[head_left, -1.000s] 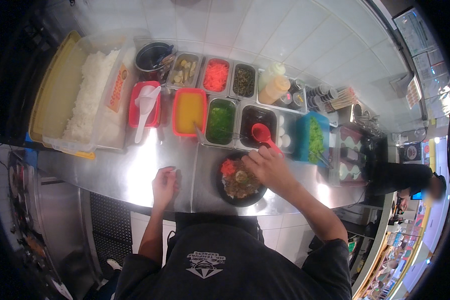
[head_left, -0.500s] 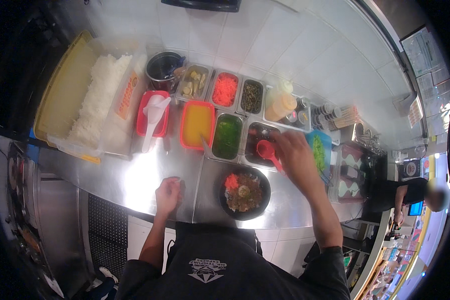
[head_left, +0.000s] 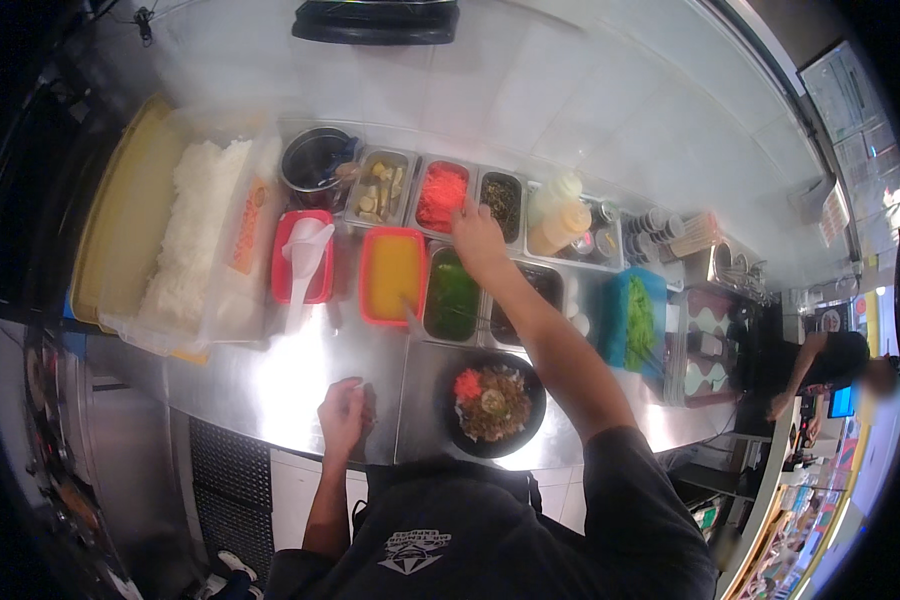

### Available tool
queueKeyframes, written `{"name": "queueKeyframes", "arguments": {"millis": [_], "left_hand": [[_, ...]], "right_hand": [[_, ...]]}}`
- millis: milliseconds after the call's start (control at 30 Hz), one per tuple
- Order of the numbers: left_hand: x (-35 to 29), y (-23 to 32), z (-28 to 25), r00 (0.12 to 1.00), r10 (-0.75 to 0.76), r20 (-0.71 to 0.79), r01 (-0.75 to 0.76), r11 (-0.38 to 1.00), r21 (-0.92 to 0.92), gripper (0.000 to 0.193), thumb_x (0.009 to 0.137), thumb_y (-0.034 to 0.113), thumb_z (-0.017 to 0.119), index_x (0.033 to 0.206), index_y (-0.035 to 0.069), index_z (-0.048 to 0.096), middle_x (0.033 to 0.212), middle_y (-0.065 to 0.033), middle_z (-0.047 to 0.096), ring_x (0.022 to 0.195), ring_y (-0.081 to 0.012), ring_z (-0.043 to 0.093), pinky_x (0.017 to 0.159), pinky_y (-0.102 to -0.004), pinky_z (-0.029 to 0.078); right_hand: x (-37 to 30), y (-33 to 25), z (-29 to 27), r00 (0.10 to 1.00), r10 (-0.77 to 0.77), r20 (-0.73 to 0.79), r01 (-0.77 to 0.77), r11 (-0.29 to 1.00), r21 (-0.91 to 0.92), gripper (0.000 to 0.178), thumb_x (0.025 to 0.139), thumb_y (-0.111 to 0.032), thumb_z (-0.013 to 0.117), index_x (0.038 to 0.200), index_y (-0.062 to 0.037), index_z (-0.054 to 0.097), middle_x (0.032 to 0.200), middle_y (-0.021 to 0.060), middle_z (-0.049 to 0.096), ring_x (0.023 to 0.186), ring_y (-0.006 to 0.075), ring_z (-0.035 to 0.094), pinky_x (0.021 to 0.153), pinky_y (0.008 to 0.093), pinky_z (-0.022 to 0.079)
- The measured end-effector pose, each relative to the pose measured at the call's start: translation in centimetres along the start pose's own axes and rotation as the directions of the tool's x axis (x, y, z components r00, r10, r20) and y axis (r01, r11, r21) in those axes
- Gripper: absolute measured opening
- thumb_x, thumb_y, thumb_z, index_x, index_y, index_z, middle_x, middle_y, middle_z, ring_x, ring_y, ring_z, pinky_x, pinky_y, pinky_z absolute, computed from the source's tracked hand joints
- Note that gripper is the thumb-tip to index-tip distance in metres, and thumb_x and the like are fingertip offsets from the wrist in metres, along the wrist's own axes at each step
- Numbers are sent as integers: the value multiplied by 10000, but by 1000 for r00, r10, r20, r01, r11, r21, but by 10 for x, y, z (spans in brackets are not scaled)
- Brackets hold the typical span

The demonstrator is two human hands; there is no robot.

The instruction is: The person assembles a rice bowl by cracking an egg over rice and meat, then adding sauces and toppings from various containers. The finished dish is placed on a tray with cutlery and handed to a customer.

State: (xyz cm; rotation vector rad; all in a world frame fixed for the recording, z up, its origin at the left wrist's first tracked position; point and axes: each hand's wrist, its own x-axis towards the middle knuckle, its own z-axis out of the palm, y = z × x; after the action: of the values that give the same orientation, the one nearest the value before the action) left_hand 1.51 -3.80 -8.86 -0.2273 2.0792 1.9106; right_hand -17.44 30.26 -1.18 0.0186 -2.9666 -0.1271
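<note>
Right hand [head_left: 478, 235]: we reach across the surface [head_left: 300, 385] to the back row, fingertips at the front right part of the red shreds [head_left: 438, 188], which lie in a steel tray [head_left: 415, 195].
Right grip: our fingers are bunched and meet the shreds; we cannot tell whether they are clamped on any.
Right forearm: it slants over the front row, passing above the dark sauce [head_left: 503, 325] and beside the green garnish [head_left: 453, 300].
Left hand [head_left: 342, 412]: we have it near the front edge of the surface, left of the bowl and well apart from it.
Left grip: the fingers curl in toward the thumb; we cannot tell whether they hold something.
Bowl [head_left: 536, 410]: dark and round, it sits close to the front edge, with red shreds at its left side and a brown topping around a small pale piece.
Left end: we see a big tub of rice [head_left: 195, 230], then a white scoop [head_left: 305, 250] and a red tub [head_left: 367, 270] of yellow liquid.
Right end: a blue tub [head_left: 615, 320] stands beyond our forearm; squeeze bottles [head_left: 563, 230] stand near the back edge.
Open room: we have a wide bare stretch along the front left edge and a narrower one right of the bowl.
</note>
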Motion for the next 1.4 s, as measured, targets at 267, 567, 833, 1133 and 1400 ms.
{"name": "queueKeyframes", "arguments": {"millis": [267,567,833,1133,1400], "left_hand": [[3,-6,-3,996,21,88,-24,999,36,210,1020,136,595,1204,36,617,838,-33,613,639,-89,593,519,-229,522],[3,-1,-5,955,7,297,-29,997,69,297,1018,156,609,1287,32,589,881,-32,625,712,-97,606,614,-253,554],[-16,-13,49,704,-111,702,244,965,-92,630,995,170,621,1513,24,293,1098,-135,628,801,-216,684,690,-366,614],[-51,37,98,525,-292,800,459,888,24,821,929,5,572,1584,83,83,1428,-235,439,1123,-421,605,996,-618,524],[-65,13,110,689,-385,615,451,891,52,557,892,21,565,1418,-19,388,1216,-215,585,1119,-382,606,1015,-553,534]], "right_hand": [[-66,31,-65,978,11,-208,47,961,272,529,887,-180,683,1384,-70,540,1108,151,599,1012,344,595,888,459,515],[-298,46,-112,831,534,156,-490,570,660,304,980,-166,645,1267,-67,647,944,177,682,817,307,672,731,388,544],[-447,-26,-50,579,575,577,-779,183,599,303,1028,-255,566,1235,-56,662,1118,147,724,1033,291,684,906,399,530],[-527,-61,-38,609,670,424,-698,200,688,400,1050,-334,508,1291,-35,615,1204,227,673,1116,427,634,966,477,505],[-593,-46,-56,516,718,467,-738,97,667,380,1041,-323,524,1272,-40,629,1218,215,674,1125,420,633,973,477,503]]}}
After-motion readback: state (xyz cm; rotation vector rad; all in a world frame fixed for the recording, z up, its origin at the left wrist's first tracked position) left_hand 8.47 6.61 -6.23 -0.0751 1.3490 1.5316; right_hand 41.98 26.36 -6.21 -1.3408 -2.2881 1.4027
